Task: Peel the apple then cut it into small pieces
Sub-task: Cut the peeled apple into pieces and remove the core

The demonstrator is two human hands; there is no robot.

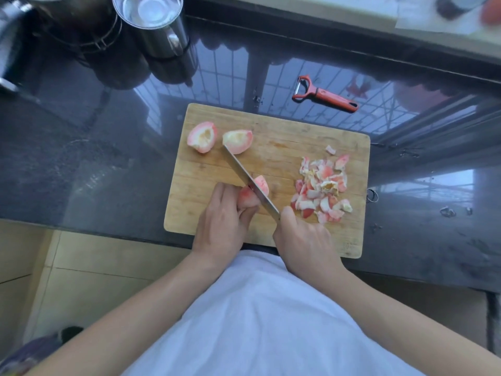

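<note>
A wooden cutting board (284, 156) lies on the dark counter. My left hand (225, 221) holds a peeled pinkish apple piece (248, 199) down on the board. My right hand (303, 240) grips the handle of a knife (249, 183), whose blade passes through that piece, with a cut part (261, 184) on its far side. Two more peeled apple quarters (202, 137) (238, 141) lie at the board's far left. A heap of apple peelings and scraps (322, 185) sits on the board's right half.
A red peeler (324, 95) lies on the glossy dark counter (95, 147) beyond the board. A steel mug (154, 23) and dark cookware (73, 25) stand at the far left. The counter's front edge runs just under the board; tiled floor lies below left.
</note>
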